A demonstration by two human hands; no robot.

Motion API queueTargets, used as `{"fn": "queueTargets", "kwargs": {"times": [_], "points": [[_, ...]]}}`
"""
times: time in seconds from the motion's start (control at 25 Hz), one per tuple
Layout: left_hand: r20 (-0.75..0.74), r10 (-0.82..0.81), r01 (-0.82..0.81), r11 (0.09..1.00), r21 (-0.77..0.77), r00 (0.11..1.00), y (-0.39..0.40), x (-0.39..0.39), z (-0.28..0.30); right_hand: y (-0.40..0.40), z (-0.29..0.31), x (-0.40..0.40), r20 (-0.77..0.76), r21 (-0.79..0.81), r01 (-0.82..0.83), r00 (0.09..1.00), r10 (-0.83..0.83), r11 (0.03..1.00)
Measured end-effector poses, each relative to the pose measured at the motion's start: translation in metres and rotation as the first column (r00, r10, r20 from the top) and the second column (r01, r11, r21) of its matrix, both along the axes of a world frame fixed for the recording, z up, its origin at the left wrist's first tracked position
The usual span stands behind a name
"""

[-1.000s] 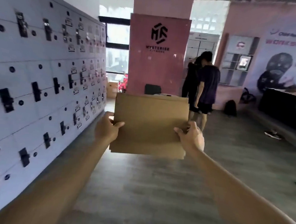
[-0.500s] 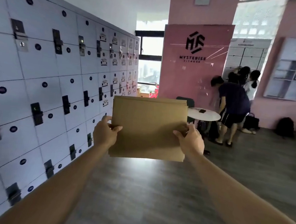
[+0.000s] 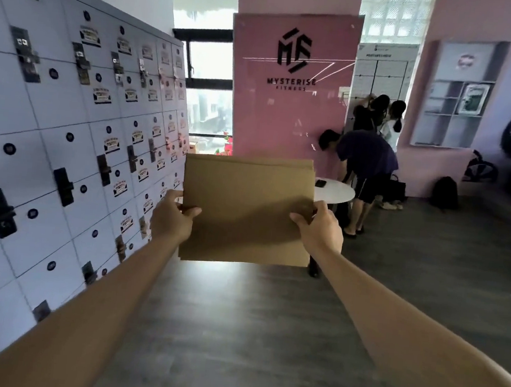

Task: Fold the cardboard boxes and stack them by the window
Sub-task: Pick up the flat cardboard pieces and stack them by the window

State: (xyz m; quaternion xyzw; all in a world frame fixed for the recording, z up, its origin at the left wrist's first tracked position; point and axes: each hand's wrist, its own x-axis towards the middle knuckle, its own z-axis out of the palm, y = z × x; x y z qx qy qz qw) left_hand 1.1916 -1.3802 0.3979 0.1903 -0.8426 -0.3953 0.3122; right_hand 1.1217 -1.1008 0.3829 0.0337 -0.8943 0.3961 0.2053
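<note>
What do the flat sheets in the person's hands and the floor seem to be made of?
Flat sheets: cardboard, matte brown, with layered edges showing along the top. Floor: probably wood-look vinyl or laminate, grey planks with a slight sheen.

A gym lobby — lockers (image 3: 66, 131), "Mysterise Fitness" sign (image 3: 293, 59).

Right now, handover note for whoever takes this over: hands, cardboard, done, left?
Left hand grips the left edge of the flattened cardboard; right hand grips the right edge.
The cardboard is held upright at arm's length, off the floor.
The window is ahead, between the lockers and the pink pillar.
Done: cardboard looks folded flat.
Left: carry it to the window and stack it there. A round table and people stand right of the path.
</note>
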Motion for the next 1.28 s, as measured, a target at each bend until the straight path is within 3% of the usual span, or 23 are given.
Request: {"fn": "queueTargets", "kwargs": {"times": [0.32,0.72,1.0,1.28], "points": [[-0.019,0.091,-0.09,0.995,0.045,0.996,-0.052,-0.205,0.002,-0.066,0.005,-0.235,-0.038,-0.036,-0.092,0.995,0.091,0.995],[-0.051,0.16,-0.154,0.983,0.099,0.986,-0.188,-0.441,-0.006,-0.208,0.01,-0.492,-0.057,-0.008,-0.188,0.981,0.187,0.982],[-0.069,0.124,-0.109,0.977,0.184,0.99,-0.307,-0.642,0.012,-0.321,0.029,-0.676,-0.091,-0.012,-0.154,0.984,0.153,0.988],[-0.053,0.112,-0.101,0.979,0.178,0.992,-0.376,-0.846,-0.002,-0.392,0.003,-0.883,-0.07,-0.017,-0.117,0.991,0.116,0.993]]}}
